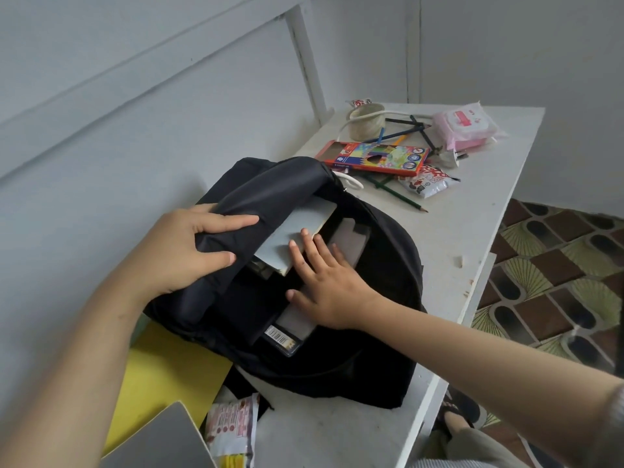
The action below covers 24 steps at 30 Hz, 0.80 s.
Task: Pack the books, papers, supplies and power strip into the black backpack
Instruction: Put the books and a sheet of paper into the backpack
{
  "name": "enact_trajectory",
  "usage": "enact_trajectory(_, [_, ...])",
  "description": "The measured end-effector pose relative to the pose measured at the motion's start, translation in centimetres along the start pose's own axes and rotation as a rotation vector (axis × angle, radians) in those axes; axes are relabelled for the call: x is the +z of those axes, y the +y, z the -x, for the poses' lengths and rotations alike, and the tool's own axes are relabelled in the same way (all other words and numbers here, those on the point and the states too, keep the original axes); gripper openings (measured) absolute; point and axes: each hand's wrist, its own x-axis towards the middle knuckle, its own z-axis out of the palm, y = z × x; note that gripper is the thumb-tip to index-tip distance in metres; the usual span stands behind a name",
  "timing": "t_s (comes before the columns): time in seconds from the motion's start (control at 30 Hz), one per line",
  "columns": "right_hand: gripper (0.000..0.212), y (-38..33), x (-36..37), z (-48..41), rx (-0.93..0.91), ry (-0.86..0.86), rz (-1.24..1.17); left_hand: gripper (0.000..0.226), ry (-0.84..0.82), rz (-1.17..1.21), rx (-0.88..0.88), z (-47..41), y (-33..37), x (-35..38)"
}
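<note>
Pale grey walls meet at a corner behind a white counter, and brown and green patterned tile floor shows past its right edge. At the middle of the counter lies the black backpack, its main compartment open toward the camera.

The left hand grips the backpack's upper flap, fingers over the top of the fold and thumb curled underneath, holding the fabric up and away from the opening. The right hand reaches in from the right, open, with its fingers straight and spread. It lies flat on the books inside the bag. Its fingertips touch the lower edge of a pale grey book that slants out from under the lifted flap. A darker grey book sits just to the right of the fingers, and a book with a barcode label lies just below the palm and thumb.

At the far end of the counter, well apart from both hands, lie a coloured pencil box, loose pencils, a roll of tape, a white cord, a white plug, a pink wipes pack and a red and white packet.

Below the left forearm, a yellow folder pokes out from beneath the backpack. A grey notebook overlaps its near corner, and a printed plastic packet lies just beside it.
</note>
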Motion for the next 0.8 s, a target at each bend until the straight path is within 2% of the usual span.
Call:
enact_trajectory(0.27, [0.073, -0.8, -0.7, -3.1, -0.016, -0.022, 0.079, 0.070, 0.041, 0.006, -0.016, 0.7, 0.5, 0.2])
enact_trajectory(0.43, [0.070, -0.3, -0.5, -2.0, -0.148, 0.010, 0.096, 0.071, 0.057, -0.008, -0.056, 0.5, 0.8, -0.1])
enact_trajectory(0.6, [0.087, -0.2, 0.2, -2.4, -0.222, -0.013, 0.144, 0.071, 0.068, 0.013, -0.074, 0.3, 1.4, -0.6])
enact_trajectory(0.8, [0.086, -0.5, 0.5, -3.1, -0.245, -0.029, 0.176, 0.067, 0.080, 0.018, -0.093, 0.1, 1.9, -0.6])
